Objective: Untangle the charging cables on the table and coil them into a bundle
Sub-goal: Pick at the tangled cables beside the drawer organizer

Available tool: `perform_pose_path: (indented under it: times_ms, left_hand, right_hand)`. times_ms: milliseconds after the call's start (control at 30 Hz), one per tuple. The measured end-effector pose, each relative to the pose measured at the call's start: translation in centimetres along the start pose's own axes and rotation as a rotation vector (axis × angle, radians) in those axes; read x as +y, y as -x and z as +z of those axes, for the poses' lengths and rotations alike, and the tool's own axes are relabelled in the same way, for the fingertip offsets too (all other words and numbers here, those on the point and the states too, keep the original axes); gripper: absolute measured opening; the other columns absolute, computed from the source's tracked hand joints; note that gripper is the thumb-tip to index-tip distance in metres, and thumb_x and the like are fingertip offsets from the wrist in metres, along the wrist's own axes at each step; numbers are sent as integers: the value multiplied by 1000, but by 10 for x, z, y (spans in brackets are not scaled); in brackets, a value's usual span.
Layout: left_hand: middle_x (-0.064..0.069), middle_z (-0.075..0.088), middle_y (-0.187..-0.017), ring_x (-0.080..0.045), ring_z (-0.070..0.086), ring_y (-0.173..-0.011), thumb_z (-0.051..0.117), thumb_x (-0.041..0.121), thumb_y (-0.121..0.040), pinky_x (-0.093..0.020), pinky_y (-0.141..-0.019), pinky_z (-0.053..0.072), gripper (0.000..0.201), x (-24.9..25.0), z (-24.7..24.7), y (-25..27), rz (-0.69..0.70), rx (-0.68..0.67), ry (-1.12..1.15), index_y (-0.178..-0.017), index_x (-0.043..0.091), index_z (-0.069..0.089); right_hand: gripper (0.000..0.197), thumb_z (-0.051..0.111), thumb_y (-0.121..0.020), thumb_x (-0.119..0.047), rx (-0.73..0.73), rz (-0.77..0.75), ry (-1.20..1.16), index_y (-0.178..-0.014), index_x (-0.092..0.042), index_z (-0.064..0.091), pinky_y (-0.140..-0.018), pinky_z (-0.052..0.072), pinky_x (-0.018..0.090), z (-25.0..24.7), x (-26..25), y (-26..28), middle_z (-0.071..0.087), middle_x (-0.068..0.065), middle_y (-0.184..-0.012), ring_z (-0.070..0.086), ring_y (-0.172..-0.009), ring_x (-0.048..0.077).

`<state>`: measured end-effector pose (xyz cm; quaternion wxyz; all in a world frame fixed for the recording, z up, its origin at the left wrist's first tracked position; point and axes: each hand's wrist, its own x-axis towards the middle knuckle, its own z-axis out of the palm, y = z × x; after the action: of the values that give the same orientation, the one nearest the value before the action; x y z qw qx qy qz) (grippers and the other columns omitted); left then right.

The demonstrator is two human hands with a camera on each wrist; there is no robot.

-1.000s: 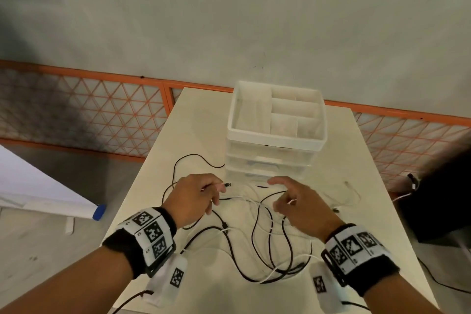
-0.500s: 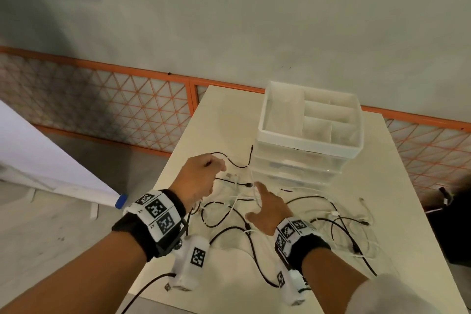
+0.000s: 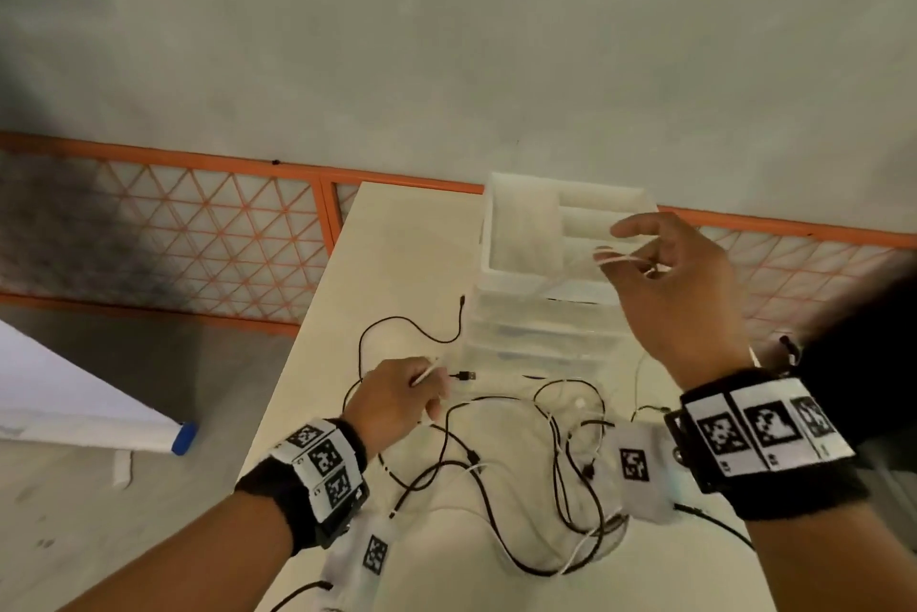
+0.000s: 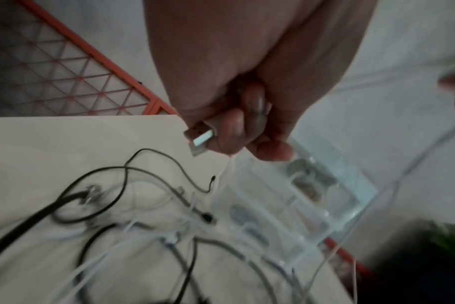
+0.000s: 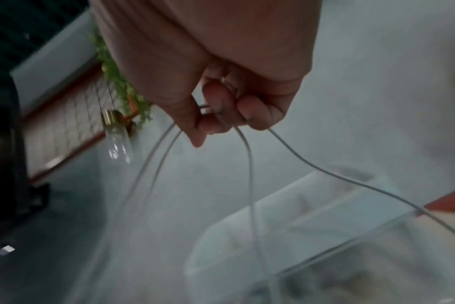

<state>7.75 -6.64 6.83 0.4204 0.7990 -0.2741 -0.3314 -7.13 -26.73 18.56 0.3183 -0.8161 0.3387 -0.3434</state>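
White cable (image 5: 249,164) looped through raised right hand (image 3: 680,293)

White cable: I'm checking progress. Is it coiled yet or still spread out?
Still spread: the white cable hangs in loose strands from the right hand; the left hand grips its plug.

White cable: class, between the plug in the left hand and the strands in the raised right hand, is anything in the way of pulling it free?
Yes. The white cable lies tangled with black cables on the table, beside the drawer box.
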Motion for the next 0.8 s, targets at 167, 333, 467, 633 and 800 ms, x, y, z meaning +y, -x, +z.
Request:
perform_pose_path:
  times_ms: [167,333,467,633,800]
  left_hand:
    - [-11,67,-67,-10,25,-35,47,36,-102,-20,-37,20,37,62,-39,4,7,-187,463,-85,7,64]
    - [-20,75,-88,-10,20,-33,39,43,-103,-19,-37,20,45,88,-37,-3,-68,-146,491,-92,6,62]
    - [-17,73,-87,-9,24,-36,34,50,-102,-19,-36,21,60,73,-20,-11,-214,-93,476,-90,2,67]
    - [-18,71,-80,-11,28,-37,31,52,-102,-18,-38,22,63,70,0,-10,-268,-5,522,-93,1,66]
    - [-21,76,-98,-26,56,-58,31,56,-101,-31,-58,45,59,75,11,-5,-339,73,535,-87,8,62]
  right_hand:
    - [36,65,-87,-18,39,213,319,-122,-26,59,-87,54,44,-16,80,1,70,4,-107,64,-95,29]
    - [31,64,-84,-25,-108,572,282,-114,-16,58,-66,60,41,-18,127,5,74,12,-75,71,-65,31]
    - [8,64,-94,-15,-60,469,-143,-101,-10,67,-52,54,34,-44,104,-16,72,7,-66,63,-47,24]
    - [24,71,-89,-37,85,325,-145,-79,-16,68,-59,57,34,-62,87,-41,70,4,-59,63,-49,20]
    - [28,59,-95,-27,-249,528,-69,-82,-8,75,-57,57,37,-51,114,-26,75,5,-75,59,-47,21]
